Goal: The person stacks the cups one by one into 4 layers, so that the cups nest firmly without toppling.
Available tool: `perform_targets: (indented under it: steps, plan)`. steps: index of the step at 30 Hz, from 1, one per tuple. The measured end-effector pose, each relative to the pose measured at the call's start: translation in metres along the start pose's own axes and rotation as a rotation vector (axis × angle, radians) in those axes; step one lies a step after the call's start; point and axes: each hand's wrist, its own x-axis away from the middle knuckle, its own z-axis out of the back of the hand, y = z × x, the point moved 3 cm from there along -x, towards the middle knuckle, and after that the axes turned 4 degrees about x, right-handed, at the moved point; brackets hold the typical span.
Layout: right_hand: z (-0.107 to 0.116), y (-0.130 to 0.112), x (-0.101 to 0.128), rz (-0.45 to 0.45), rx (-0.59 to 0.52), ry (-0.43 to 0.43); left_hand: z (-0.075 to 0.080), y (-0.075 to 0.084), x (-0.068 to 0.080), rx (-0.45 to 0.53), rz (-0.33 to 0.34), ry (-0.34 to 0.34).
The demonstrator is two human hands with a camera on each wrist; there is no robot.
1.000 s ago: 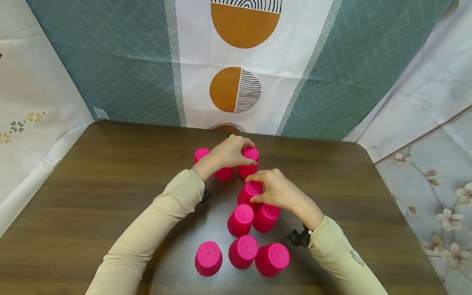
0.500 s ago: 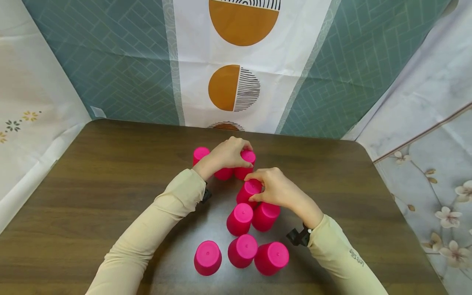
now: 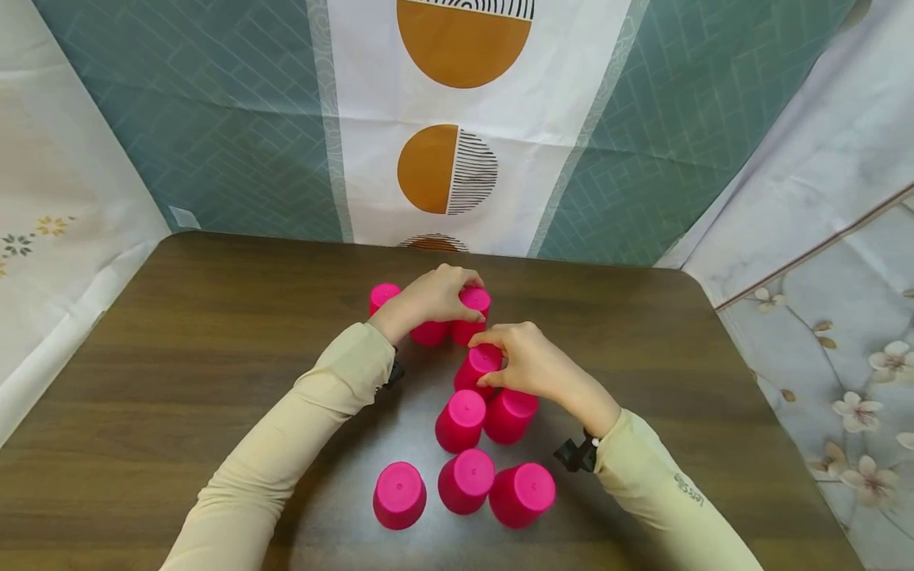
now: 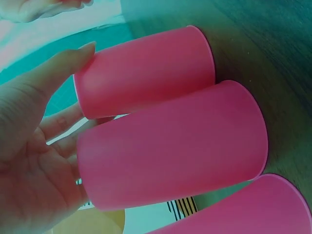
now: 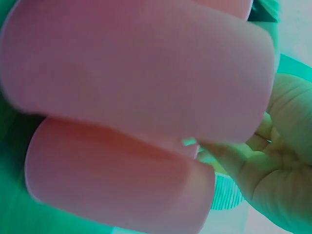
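Several upside-down pink plastic cups stand in three groups on the brown table. At the far group, my left hand grips the rightmost cup by its raised base, thumb and fingers on opposite sides. Beside it are a middle cup and a left cup, partly hidden by the wrist. Nearer, my right hand pinches the top of another cup. Two more cups stand just before that one, a left one and a right one. The left wrist view shows the thumb along the gripped cup's base.
Closest to me is the third group: a left cup slightly apart, a middle cup and a right cup close together. The wooden table ends at patterned cloth hangings behind and at both sides.
My left hand's cup has shifted slightly left and toward me, closing the gap to the cup beside it. My right hand keeps its grip in place; the head view has moved a little.
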Motion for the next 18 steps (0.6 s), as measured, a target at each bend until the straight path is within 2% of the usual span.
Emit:
perform_targets:
  steps: [7,14,18]
  plan:
    - [0.0,0.0,0.0,0.01,0.015,0.002,0.0,-0.001,0.001,-0.057,-0.024,0.004]
    - [-0.002,0.0,0.003,-0.001,0.016,0.023,0.001,0.0,0.004,-0.054,-0.014,-0.008]
    - [-0.005,-0.001,0.007,0.0,0.019,0.037,0.007,0.008,0.015,-0.061,-0.044,0.001]
